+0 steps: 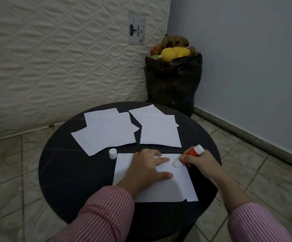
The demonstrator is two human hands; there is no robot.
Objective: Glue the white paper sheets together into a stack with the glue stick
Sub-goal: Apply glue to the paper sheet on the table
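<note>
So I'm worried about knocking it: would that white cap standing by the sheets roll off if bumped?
The cap stands upright on the round table, so probably stable. It looks small and light; a nudge would likely tip it, and on its side it could roll.

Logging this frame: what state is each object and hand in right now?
Glue stick: uncapped, tilted, tip on the near sheet.
Cap: off, standing on the table.
Near sheet: flat, pinned by the left hand.
Left hand: open, pressing flat.
Right hand: closed around the glue stick.
Left pile: loose, fanned, untouched.
Right pile: loose, overlapping.
Black bag: open, filled with soft toys.
</note>
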